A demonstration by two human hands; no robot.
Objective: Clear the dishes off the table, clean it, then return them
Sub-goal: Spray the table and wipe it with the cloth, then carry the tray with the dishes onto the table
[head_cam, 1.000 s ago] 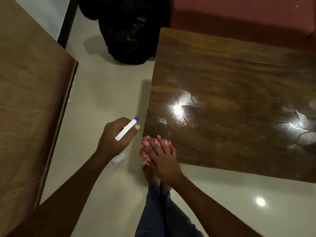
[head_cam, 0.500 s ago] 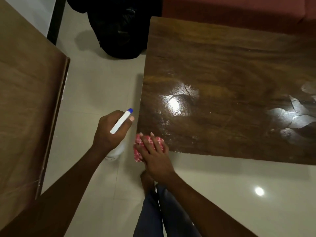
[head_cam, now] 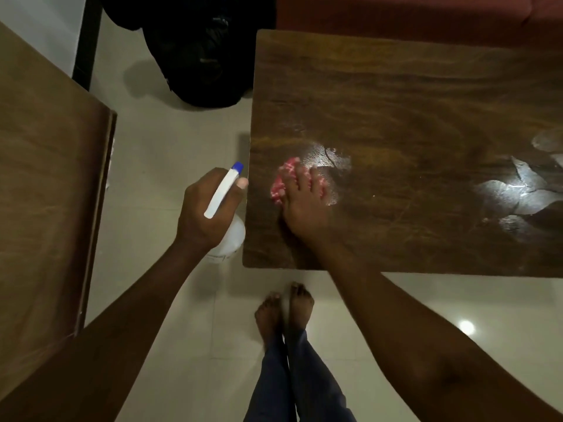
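- Counter (head_cam: 411,123): dark wood-grain top, glossy. A wet sheen shows near its left edge and further wet streaks toward its right edge, both catching the light.
- Right hand (head_cam: 304,205): laid flat, palm down, on the counter near the left edge, roughly midway between the near and far edges. Fingers are spread and pressed onto a cloth; the hand is open, not curled into a grip.
- Cloth (head_cam: 281,181): pink with a white pattern, bunched. It lies on the counter under the right fingers, showing mostly at their left side and tips, just beside the wet patch.
- Left hand (head_cam: 207,211): closed around a spray bottle, held over the floor just off the counter's left edge. Whether the fingertip touches that edge cannot be told.
- Spray bottle (head_cam: 228,236): white body below the hand, white head with a blue nozzle tip pointing up and toward the counter.
- No dishes are seen on the visible part of the counter.
- Floor (head_cam: 170,159): pale tile, with a light reflection at the lower right.
- Bare feet (head_cam: 283,312): together on the floor, just off the counter's near edge, with blue trouser legs below them.
- Second wooden surface (head_cam: 45,184): fills the left side, well apart from the counter.
- Dark bag (head_cam: 198,50): on the floor beyond the counter's far left corner.
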